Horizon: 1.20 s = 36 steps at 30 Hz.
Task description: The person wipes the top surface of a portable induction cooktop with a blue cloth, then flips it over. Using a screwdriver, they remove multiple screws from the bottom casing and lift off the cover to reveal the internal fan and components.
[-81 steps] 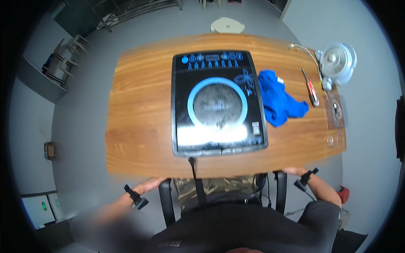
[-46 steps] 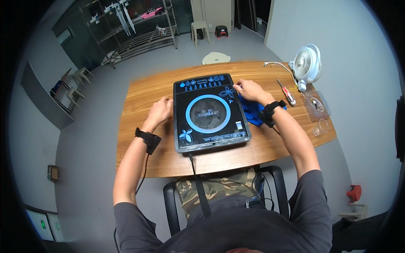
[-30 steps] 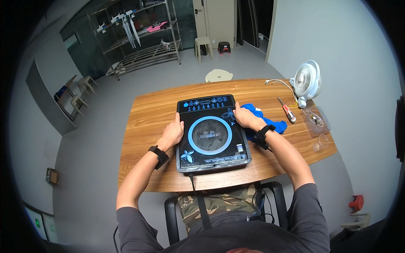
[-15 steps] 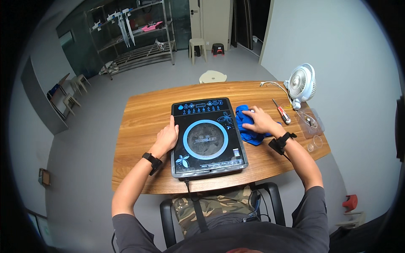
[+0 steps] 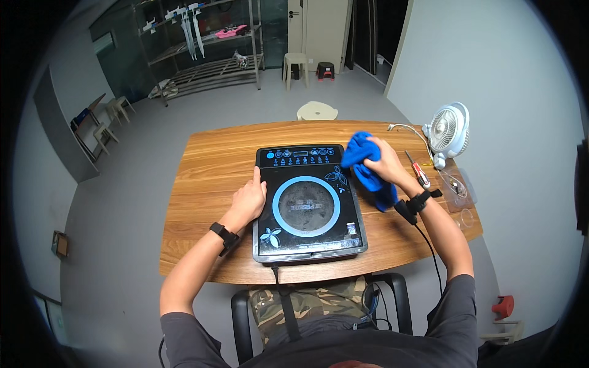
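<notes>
A black induction cooker (image 5: pixel 294 248) with a blue ring and blue flower prints lies flat on the wooden table in front of me. At its left edge, my left hand (image 5: pixel 248 199) grips the side, one finger stretched along the rim; the other fingertips are partly hidden. My right hand (image 5: pixel 385 164) is closed around a bunched blue cloth (image 5: pixel 360 149), just right of the cooker's upper right corner. Part of the cloth hangs down beside the cooker's right edge. Both wrists wear black straps.
Right of my right hand lie a red-handled screwdriver (image 5: pixel 420 175) and a clear plastic tray (image 5: pixel 457 190) with a cable. A white fan (image 5: pixel 449 130) stands at the table's far right corner. The cooker's black cord (image 5: pixel 275 270) drops over the near edge of the table (image 5: pixel 208 184).
My right hand has closed on the blue cloth and lifted it up from the table, toward the cooker's upper right corner. My left hand stays at the cooker's left edge.
</notes>
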Available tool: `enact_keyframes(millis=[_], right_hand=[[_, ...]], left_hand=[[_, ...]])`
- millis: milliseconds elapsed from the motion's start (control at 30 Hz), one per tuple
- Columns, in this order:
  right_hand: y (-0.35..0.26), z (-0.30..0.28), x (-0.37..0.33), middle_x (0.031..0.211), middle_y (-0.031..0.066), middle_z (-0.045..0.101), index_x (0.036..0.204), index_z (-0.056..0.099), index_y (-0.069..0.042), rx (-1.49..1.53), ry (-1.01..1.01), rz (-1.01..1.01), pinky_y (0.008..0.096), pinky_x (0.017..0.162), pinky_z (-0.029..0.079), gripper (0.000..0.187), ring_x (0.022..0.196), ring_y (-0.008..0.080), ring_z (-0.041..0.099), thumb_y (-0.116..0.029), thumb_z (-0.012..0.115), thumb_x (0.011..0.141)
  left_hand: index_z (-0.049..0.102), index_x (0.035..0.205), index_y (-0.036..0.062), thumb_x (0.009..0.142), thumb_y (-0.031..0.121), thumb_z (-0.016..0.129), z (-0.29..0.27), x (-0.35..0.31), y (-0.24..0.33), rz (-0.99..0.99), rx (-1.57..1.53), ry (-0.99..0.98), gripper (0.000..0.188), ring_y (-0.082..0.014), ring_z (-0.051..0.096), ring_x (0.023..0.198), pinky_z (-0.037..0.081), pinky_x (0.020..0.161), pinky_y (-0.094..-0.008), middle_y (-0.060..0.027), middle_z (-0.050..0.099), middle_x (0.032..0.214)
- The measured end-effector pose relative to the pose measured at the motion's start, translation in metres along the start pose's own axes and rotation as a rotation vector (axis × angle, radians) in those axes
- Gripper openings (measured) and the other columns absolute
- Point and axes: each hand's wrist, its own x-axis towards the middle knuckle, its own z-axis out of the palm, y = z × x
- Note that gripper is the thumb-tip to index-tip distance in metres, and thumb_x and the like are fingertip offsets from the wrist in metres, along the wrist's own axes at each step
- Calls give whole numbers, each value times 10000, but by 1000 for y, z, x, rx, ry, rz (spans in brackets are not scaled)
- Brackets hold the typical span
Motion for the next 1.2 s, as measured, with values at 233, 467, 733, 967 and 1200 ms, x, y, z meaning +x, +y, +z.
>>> enact_keyframes(millis=[233,467,733,967,1200], right_hand=[[-54,83,66,1292,284,547,1440,509,-67,-91,-331,-73,499,1079,469,674,1218,464,559,-238,775,844],[-75,131,93,1351,283,512,1451,490,-92,-64,-360,-246,561,1087,461,705,1265,521,514,-251,803,839],[-127,149,77,1377,285,500,1434,495,-66,-46,-434,-352,587,1053,468,706,1212,564,520,-277,781,824],[-150,110,-6,1296,242,502,1404,517,-52,-11,-459,-407,540,995,508,678,1151,472,546,-222,800,811],[-157,40,-102,1332,199,489,1390,520,-113,9,-597,-392,512,1005,520,700,1211,428,515,-178,850,776]], left_hand=[[267,1579,-75,1099,331,387,-5,0,-1,13,34,-21,640,-495,689,912,547,819,-605,-303,700,1021],[258,1586,-67,1100,330,391,1,0,-1,56,-14,8,642,-498,688,863,543,781,-606,-303,700,1005],[280,1576,-80,1070,279,414,-3,-1,3,27,36,13,635,-492,694,855,548,780,-606,-298,708,996],[273,1575,-94,1058,259,413,-4,-3,2,38,58,8,641,-487,699,862,545,770,-616,-298,709,994],[287,1568,-97,1061,257,412,-1,-1,1,60,35,39,631,-488,694,839,549,766,-608,-301,707,963]])
